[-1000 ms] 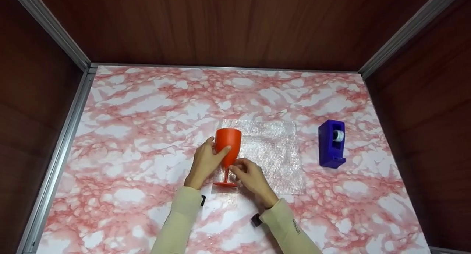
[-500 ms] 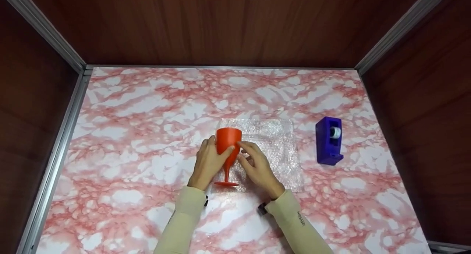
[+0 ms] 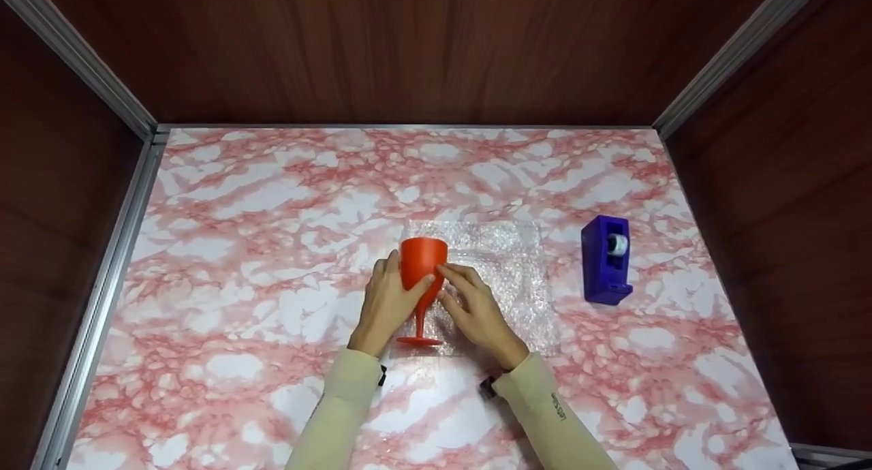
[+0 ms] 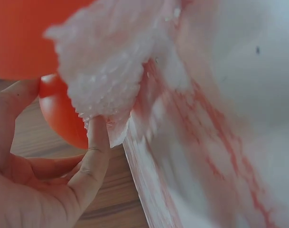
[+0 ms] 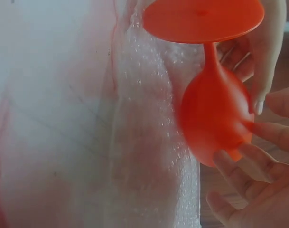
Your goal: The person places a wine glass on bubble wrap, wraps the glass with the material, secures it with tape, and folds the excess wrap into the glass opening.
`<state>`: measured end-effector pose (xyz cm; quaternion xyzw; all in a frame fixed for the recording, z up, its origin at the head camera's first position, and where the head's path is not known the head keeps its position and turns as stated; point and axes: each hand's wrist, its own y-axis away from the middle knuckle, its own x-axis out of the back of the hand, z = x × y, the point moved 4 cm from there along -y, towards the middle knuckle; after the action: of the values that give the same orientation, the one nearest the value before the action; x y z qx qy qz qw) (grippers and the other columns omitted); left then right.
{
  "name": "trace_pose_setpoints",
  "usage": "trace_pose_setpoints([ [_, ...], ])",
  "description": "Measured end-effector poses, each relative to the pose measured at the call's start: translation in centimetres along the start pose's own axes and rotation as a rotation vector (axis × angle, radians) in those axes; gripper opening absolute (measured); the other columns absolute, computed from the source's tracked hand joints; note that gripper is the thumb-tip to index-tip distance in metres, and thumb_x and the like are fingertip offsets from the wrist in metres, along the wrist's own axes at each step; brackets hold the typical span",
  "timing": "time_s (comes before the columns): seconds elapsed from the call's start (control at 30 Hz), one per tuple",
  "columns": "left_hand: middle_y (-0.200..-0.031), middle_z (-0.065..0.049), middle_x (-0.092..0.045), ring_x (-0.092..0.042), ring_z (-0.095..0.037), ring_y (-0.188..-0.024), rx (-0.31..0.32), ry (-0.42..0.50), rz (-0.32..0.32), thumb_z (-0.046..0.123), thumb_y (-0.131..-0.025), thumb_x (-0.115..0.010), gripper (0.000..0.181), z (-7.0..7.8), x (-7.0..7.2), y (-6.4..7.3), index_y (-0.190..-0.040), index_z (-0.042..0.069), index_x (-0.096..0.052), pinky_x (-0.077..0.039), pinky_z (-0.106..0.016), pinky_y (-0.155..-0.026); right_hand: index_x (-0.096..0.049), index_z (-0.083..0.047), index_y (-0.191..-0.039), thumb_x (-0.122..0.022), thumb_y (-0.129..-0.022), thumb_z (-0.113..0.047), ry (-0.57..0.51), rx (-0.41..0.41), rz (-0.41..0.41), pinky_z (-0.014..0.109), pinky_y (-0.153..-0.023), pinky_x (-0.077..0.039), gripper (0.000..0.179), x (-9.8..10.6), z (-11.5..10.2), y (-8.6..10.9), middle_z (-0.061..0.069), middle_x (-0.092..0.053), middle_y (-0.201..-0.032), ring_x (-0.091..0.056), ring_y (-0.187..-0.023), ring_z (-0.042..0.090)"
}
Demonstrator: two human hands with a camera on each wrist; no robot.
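Observation:
An orange plastic goblet [image 3: 424,255] is over the left part of a clear bubble wrap sheet [image 3: 507,279], its foot toward the person. My left hand [image 3: 390,303] grips the bowl from the left, thumb across its front. In the left wrist view, one finger of that hand touches a raised edge of the bubble wrap [image 4: 106,71]. My right hand [image 3: 477,310] is at the goblet's right side, fingers spread and loosely bent. In the right wrist view, some of its fingertips touch the bowl [image 5: 215,114]. Where the left fingers go behind the bowl is hidden in the head view.
A purple tape dispenser [image 3: 605,260] with a roll of clear tape stands to the right of the bubble wrap. The table [image 3: 259,252] has a red and white marbled top. Dark wood-look panels [image 3: 409,54] enclose its back and sides.
My right hand has moved up from the goblet's stem to the right side of its bowl, and its fingers have spread. The left hand keeps its grip. The head view has shifted slightly.

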<state>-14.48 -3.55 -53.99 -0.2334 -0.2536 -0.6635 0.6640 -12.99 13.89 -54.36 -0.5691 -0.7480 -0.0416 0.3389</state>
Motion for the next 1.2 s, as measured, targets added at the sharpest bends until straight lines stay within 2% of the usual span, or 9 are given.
trace_pose_setpoints([
  [0.27,-0.126,-0.021,-0.053,-0.060,-0.027,-0.093,-0.054,0.108,-0.008,0.041,-0.098,-0.062,0.072,-0.1,0.4,0.4,-0.147,-0.007,-0.042,-0.052,-0.042,-0.084,-0.052,0.004,-0.142,-0.064,-0.098,-0.011,0.017,-0.015,0.008,0.040,-0.092,-0.052,0.048,0.0,0.1,0.4,0.017,-0.052,-0.139,-0.063,-0.107,0.032],
  [0.43,-0.120,-0.021,-0.056,-0.059,-0.027,-0.094,-0.120,0.152,0.038,0.023,-0.103,-0.055,0.051,0.0,0.6,0.3,-0.141,-0.010,-0.048,-0.051,-0.042,-0.085,-0.049,0.005,-0.143,-0.066,-0.097,-0.010,0.018,-0.020,0.018,0.041,-0.087,-0.054,0.051,-0.1,0.3,0.7,0.019,-0.052,-0.139,-0.065,-0.100,0.029],
  [0.57,-0.117,-0.023,-0.058,-0.059,-0.030,-0.099,-0.198,0.160,0.093,0.004,-0.101,-0.050,0.040,0.1,0.7,0.3,-0.137,-0.013,-0.051,-0.050,-0.042,-0.089,-0.046,0.005,-0.145,-0.066,-0.097,-0.010,0.010,-0.032,0.018,0.042,-0.087,-0.054,0.054,-0.3,0.6,1.0,0.020,-0.052,-0.138,-0.066,-0.096,0.027],
  [0.73,-0.120,-0.022,-0.057,-0.059,-0.031,-0.105,-0.225,0.166,0.095,-0.006,-0.096,-0.051,0.042,0.1,0.4,0.2,-0.137,-0.013,-0.051,-0.049,-0.042,-0.093,-0.044,0.003,-0.147,-0.067,-0.097,-0.014,-0.016,-0.067,0.005,0.043,-0.088,-0.053,0.058,-0.4,0.7,1.3,0.021,-0.050,-0.140,-0.066,-0.094,0.025],
  [0.9,-0.115,-0.019,-0.058,-0.059,-0.026,-0.096,-0.238,0.161,0.107,-0.009,-0.091,-0.058,0.043,-0.1,0.3,0.0,-0.134,-0.011,-0.056,-0.052,-0.037,-0.086,-0.043,0.004,-0.147,-0.067,-0.098,-0.015,-0.043,-0.067,-0.002,0.048,-0.089,-0.052,0.058,-0.3,0.8,1.4,0.022,-0.050,-0.139,-0.066,-0.094,0.030],
  [1.0,-0.114,-0.017,-0.057,-0.058,-0.023,-0.090,-0.236,0.172,0.105,-0.005,-0.092,-0.061,0.043,-0.2,0.3,0.0,-0.135,-0.007,-0.058,-0.052,-0.036,-0.080,-0.043,0.003,-0.147,-0.068,-0.097,-0.015,-0.041,-0.073,-0.001,0.049,-0.091,-0.050,0.059,-0.2,0.9,1.4,0.021,-0.052,-0.136,-0.065,-0.097,0.033],
  [1.2,-0.123,-0.018,-0.059,-0.059,-0.028,-0.100,-0.234,0.199,0.052,0.003,-0.096,-0.063,0.045,-0.4,0.1,0.0,-0.140,0.003,-0.056,-0.051,-0.041,-0.087,-0.043,-0.001,-0.148,-0.067,-0.097,-0.016,-0.045,-0.100,-0.009,0.049,-0.089,-0.051,0.058,-0.1,1.2,1.6,0.017,-0.057,-0.127,-0.063,-0.101,0.034],
])
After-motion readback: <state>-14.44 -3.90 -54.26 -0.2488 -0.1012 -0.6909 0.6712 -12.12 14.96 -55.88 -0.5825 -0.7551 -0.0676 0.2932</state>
